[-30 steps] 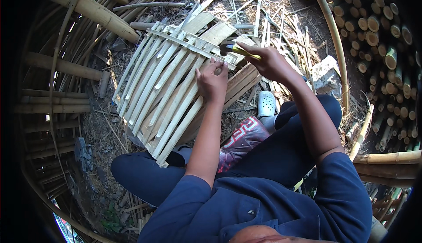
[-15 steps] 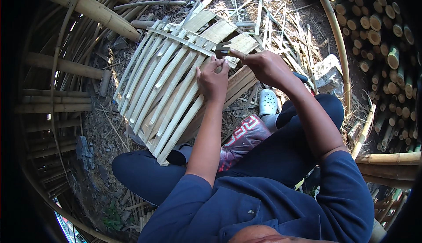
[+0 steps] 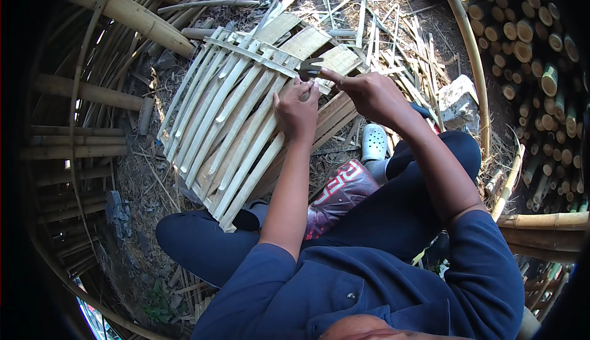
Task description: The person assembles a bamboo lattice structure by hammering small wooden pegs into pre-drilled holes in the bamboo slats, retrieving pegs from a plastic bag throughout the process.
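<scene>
A hammer point(image 3: 310, 69) with a dark claw head is in my right hand point(image 3: 372, 96), fingers wrapped round its shaft and the index finger stretched toward the head. The blue end of the handle shows behind my wrist. Close below the hammer head, my left hand point(image 3: 296, 110) is closed at the edge of a slatted bamboo panel point(image 3: 236, 115). Its fingertips are bunched near the panel's cross strip point(image 3: 252, 56); what they pinch is too small to make out. Pale slats run from that strip toward my left knee, with wider flat boards point(image 3: 305, 43) under them.
Loose bamboo strips point(image 3: 396, 48) litter the ground beyond the panel. A pale stone block point(image 3: 459, 103) lies to the right, near stacked bamboo poles point(image 3: 522, 51). Bamboo framework point(image 3: 132, 17) stands on the left. My foot in a white clog point(image 3: 373, 142) is beside the panel.
The hammer head has shifted very slightly left and its claw shows at a changed angle. Both hands stay almost where they were, and the panel is nearly still.
</scene>
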